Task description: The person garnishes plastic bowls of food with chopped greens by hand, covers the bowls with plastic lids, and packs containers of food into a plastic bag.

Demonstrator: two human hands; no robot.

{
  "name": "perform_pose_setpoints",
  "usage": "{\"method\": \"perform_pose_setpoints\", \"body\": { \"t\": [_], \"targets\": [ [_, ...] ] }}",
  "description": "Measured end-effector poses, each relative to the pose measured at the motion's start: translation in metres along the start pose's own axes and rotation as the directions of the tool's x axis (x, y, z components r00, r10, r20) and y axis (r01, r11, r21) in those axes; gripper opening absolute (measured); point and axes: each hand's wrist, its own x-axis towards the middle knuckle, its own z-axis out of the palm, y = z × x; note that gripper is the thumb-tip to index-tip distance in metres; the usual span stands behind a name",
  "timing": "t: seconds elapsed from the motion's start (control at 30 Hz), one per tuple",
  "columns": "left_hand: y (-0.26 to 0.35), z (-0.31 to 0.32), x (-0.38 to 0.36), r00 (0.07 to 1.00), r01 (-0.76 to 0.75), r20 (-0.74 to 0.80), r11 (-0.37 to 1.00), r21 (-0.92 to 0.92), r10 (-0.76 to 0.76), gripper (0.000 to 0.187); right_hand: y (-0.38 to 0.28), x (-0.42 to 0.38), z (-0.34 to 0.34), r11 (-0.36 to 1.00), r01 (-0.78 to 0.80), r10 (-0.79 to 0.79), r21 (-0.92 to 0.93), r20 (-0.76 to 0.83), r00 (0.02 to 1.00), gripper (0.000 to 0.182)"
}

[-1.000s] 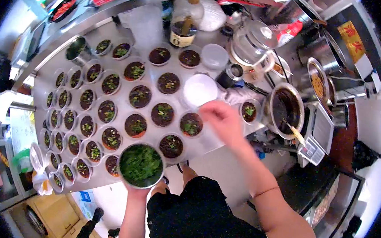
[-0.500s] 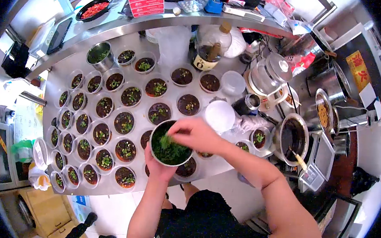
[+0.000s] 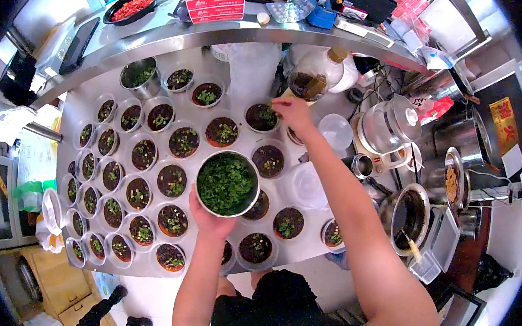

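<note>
My left hand (image 3: 210,218) is closed round a metal cup (image 3: 257,190) nearly full of chopped green herbs (image 3: 227,182). At the back of the table my right hand (image 3: 293,113) reaches out with its fingertips pinched together. Those fingers are over the edge of a clear plastic bowl with dark sauce (image 3: 258,117), and green bits show right under them. Whatever herbs are still in the pinch are mostly hidden. Similar bowls of dark sauce (image 3: 183,141) stand in rows to the left, sprinkled with green and pale bits.
A second metal cup (image 3: 139,78) with greens stands at the back left. Behind my right hand is a large bottle (image 3: 309,81). To the right are a glass kettle (image 3: 393,121) and a pot of dark liquid (image 3: 409,217). A shelf edge (image 3: 179,36) runs along the back.
My right hand has left the herb cup and moved away to a bowl at the back. My left hand still holds the cup, now slightly higher in view.
</note>
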Motion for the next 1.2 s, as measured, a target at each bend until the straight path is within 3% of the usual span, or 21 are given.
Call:
{"method": "perform_pose_setpoints", "body": {
  "t": [0.07, 0.17, 0.23, 0.27, 0.3, 0.4, 0.5, 0.53, 0.63, 0.73, 0.83, 0.9, 1.07, 1.17, 1.2],
  "targets": [
    [0.005, 0.002, -0.005, 1.000, -0.018, -0.006, 1.000, 0.024, 0.018, 0.060, -0.010, -0.009, -0.017, 0.994, -0.025, 0.030, 0.108, -0.046, 0.999, 0.023],
    [0.006, 0.000, -0.011, 0.999, -0.054, -0.004, 0.998, 0.037, 0.054, 0.062, 0.000, -0.030, -0.052, 0.997, -0.031, 0.020, -0.073, -0.141, 0.990, 0.026],
    [0.005, 0.002, -0.019, 0.998, -0.048, -0.035, 0.999, 0.011, 0.049, 0.062, 0.023, -0.030, -0.066, 0.938, 0.059, -0.113, -0.342, -0.138, 0.984, 0.024],
    [0.003, 0.005, -0.026, 0.999, -0.041, 0.008, 0.999, 0.023, 0.041, 0.060, 0.043, -0.026, -0.070, 0.851, 0.108, -0.185, -0.514, -0.101, 0.977, 0.023],
    [0.002, 0.006, -0.029, 0.997, -0.050, -0.051, 0.998, 0.050, 0.052, 0.058, 0.041, -0.030, -0.072, 0.732, 0.152, -0.245, -0.664, -0.049, 0.968, 0.022],
    [0.007, 0.011, -0.038, 0.980, -0.072, -0.174, 0.991, 0.115, 0.092, 0.050, 0.019, -0.040, -0.068, 0.911, -0.039, -0.045, -0.410, -0.194, 0.980, 0.019],
    [0.011, 0.008, -0.052, 0.975, -0.091, -0.195, 0.993, 0.078, 0.105, 0.052, -0.014, -0.073, -0.055, 0.973, 0.070, -0.107, -0.220, -0.162, 0.981, 0.018],
    [0.011, 0.009, -0.054, 0.963, -0.097, -0.246, 0.994, 0.053, 0.107, 0.052, -0.023, -0.079, -0.052, 0.965, -0.014, -0.027, -0.260, -0.151, 0.988, 0.020],
    [0.013, 0.008, -0.065, 0.969, -0.084, -0.227, 0.995, 0.055, 0.094, 0.053, -0.013, -0.077, -0.045, 0.992, -0.035, 0.008, -0.121, -0.215, 0.977, 0.021],
    [0.014, 0.003, -0.074, 0.967, -0.094, -0.239, 0.996, 0.001, 0.091, 0.053, -0.018, -0.092, -0.026, 0.996, -0.071, 0.071, 0.060, 0.011, 0.997, 0.020],
    [0.013, 0.000, -0.082, 0.968, -0.089, -0.237, 0.996, -0.013, 0.084, 0.055, -0.002, -0.097, -0.003, 0.871, 0.192, -0.092, -0.453, 0.234, 0.968, 0.020],
    [0.013, 0.000, -0.087, 0.972, -0.106, -0.211, 0.994, -0.025, 0.098, 0.055, -0.002, -0.082, -0.013, 0.871, 0.150, -0.098, -0.468, 0.134, 0.986, 0.023],
    [0.024, -0.012, -0.098, 0.972, -0.123, -0.201, 0.992, -0.017, 0.117, 0.055, -0.028, -0.054, -0.073, 0.960, 0.043, -0.078, -0.277, -0.120, 0.990, 0.023],
    [0.022, -0.007, -0.100, 0.973, -0.124, -0.199, 0.992, -0.015, 0.119, 0.055, 0.039, -0.034, -0.081, 0.594, 0.288, -0.257, -0.752, 0.162, 0.953, 0.020],
    [0.020, -0.001, -0.097, 0.975, -0.123, -0.189, 0.992, -0.015, 0.118, 0.054, 0.029, -0.031, -0.084, 0.630, 0.221, -0.273, -0.744, 0.054, 0.961, 0.020]
  ]
}}
